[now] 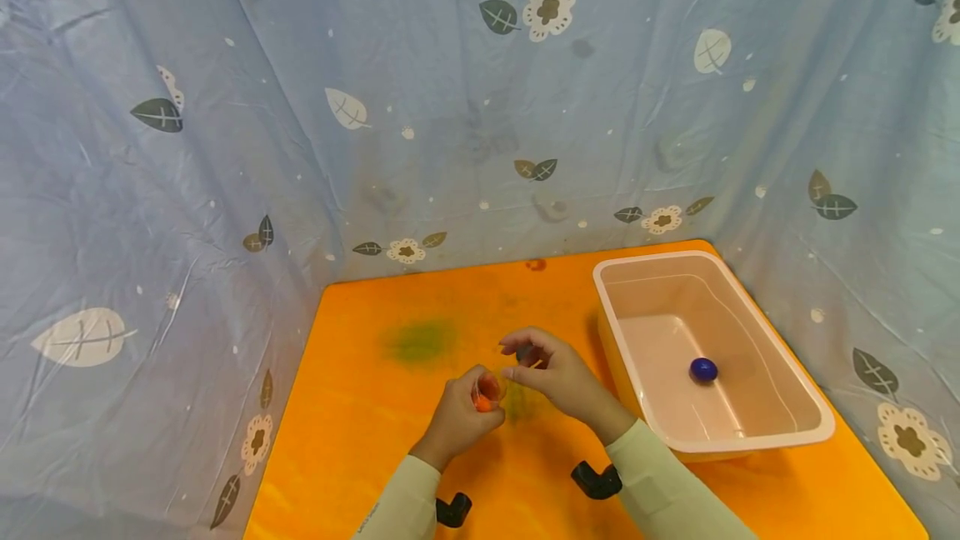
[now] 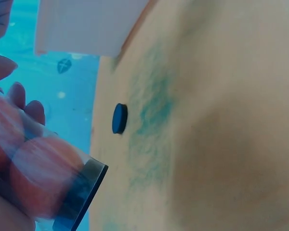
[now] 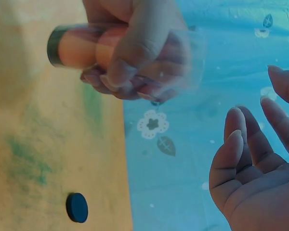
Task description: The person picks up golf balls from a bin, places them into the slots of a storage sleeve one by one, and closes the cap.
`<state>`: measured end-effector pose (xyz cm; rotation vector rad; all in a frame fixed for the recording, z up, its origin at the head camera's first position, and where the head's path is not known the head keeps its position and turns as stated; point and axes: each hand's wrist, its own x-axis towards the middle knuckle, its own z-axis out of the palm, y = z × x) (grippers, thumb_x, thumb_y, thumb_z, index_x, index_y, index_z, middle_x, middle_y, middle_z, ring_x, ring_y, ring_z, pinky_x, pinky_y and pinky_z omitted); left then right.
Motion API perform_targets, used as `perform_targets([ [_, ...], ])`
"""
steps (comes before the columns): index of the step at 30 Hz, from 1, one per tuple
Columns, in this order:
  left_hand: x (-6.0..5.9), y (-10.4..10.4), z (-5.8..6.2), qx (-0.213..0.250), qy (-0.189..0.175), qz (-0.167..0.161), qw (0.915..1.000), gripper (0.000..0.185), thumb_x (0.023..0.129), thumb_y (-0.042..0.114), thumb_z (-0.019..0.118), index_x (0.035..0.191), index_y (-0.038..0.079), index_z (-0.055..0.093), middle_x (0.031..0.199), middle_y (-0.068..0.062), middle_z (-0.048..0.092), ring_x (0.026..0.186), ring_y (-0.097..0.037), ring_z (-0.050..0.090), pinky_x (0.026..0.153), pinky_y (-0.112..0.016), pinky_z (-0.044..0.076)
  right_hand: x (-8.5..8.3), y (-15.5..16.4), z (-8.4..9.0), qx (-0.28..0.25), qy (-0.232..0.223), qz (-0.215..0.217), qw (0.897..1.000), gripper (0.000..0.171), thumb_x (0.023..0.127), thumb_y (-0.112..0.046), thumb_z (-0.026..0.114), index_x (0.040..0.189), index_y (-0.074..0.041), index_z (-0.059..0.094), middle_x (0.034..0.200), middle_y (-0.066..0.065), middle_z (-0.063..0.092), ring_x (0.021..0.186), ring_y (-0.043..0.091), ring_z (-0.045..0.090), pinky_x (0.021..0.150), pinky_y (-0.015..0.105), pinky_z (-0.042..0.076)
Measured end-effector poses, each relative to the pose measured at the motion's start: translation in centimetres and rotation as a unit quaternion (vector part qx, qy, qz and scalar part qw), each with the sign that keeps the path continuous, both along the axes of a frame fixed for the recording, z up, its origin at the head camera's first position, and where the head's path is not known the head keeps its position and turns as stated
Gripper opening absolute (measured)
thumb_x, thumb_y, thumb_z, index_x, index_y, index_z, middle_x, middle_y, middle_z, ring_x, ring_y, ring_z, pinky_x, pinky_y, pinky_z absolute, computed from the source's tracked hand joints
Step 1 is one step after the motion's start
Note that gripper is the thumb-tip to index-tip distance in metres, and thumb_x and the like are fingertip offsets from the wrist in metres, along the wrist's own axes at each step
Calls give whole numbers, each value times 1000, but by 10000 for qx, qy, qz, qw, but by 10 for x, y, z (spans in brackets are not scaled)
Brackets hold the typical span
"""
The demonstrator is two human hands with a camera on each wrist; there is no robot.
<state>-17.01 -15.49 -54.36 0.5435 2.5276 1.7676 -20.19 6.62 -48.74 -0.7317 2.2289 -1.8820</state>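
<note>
Your left hand (image 1: 459,413) grips a clear plastic tube (image 3: 125,48) with orange balls (image 2: 41,175) inside, fingers wrapped around its body; the right wrist view shows the tube's dark rim at its 9 o'clock end. In the head view the tube sits above the orange table (image 1: 360,440) near the centre, at about 8 o'clock from your right hand (image 1: 551,373).

Your right hand holds nothing: in the right wrist view its fingers (image 3: 245,149) are loosely curved and spread, palm bare, just beside the tube but not touching it.

A small dark disc, apparently a cap (image 3: 77,207), lies flat on the table; in the left wrist view it sits at 12 o'clock from the tube's rim, apart from it, beside a green smear (image 1: 422,340) on the tabletop.

At 3 o'clock from your hands stands a pink plastic tub (image 1: 757,432) with one dark blue ball (image 1: 703,369) resting on its floor. A blue floral cloth (image 1: 225,148) hangs behind and around the table.
</note>
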Motion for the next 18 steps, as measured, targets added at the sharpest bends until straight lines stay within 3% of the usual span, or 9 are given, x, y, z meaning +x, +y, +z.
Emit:
perform_targets([
  [3,-3,-2,-12,-120,-63,67,9999,28,84,-8,77,104,9,66,81,-3,63,58,-7,46,58,-25,43,-1,3,2,-86,12,-32,10000,29,101,-14,80,129,-16,72,127,8,70,95,32,62,79,33,54],
  [6,-5,-3,-16,-166,-72,68,9998,30,84,-4,79,103,14,65,83,0,64,59,-8,48,59,-26,46,0,4,4,-136,3,-22,9999,28,101,-13,79,129,-15,72,127,8,69,95,33,63,79,33,54],
  [13,-5,-5,-15,-197,-11,-13,9998,29,85,-2,79,103,16,64,82,1,63,59,-9,49,59,-27,47,0,4,7,-190,-23,44,9998,29,102,-13,79,130,-14,72,128,16,68,96,33,63,80,33,55],
  [18,-5,-4,-14,-132,-78,-19,9999,30,85,-5,78,102,15,64,82,0,63,60,-9,48,61,-27,47,-2,10,10,-209,-96,-44,9997,31,102,-15,78,132,-15,70,125,10,67,97,34,63,82,35,56],
])
